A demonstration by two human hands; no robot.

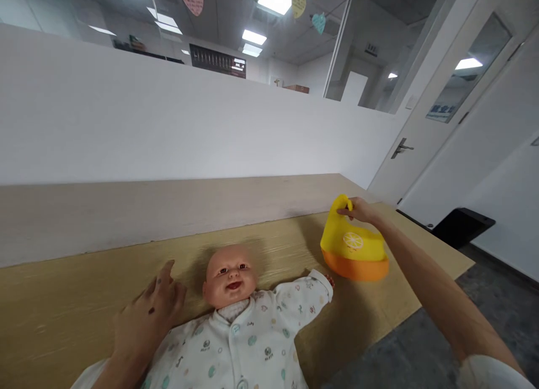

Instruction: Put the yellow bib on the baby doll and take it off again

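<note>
A yellow baby bib (pixel 337 232) with an orange catch pocket and a printed citrus slice hangs from my right hand (pixel 359 210), whose fingers pinch it near the neck strap. It is to the right of a baby doll (pixel 232 274) that lies face up on the wooden table (pixel 286 240). The doll wears a white patterned outfit (pixel 252 338), one sleeve stretched toward the bib. On the doll's other side my left hand (pixel 149 310) hovers or rests by its shoulder, fingers apart and holding nothing; whether it touches the outfit I cannot tell.
Behind the table runs a white partition wall (pixel 177 119) with glass above it and paper hearts (pixel 298 4) stuck on. A door with a handle (pixel 402 148) stands at the right. Beyond the table's right edge is a black object (pixel 463 226) over the grey floor.
</note>
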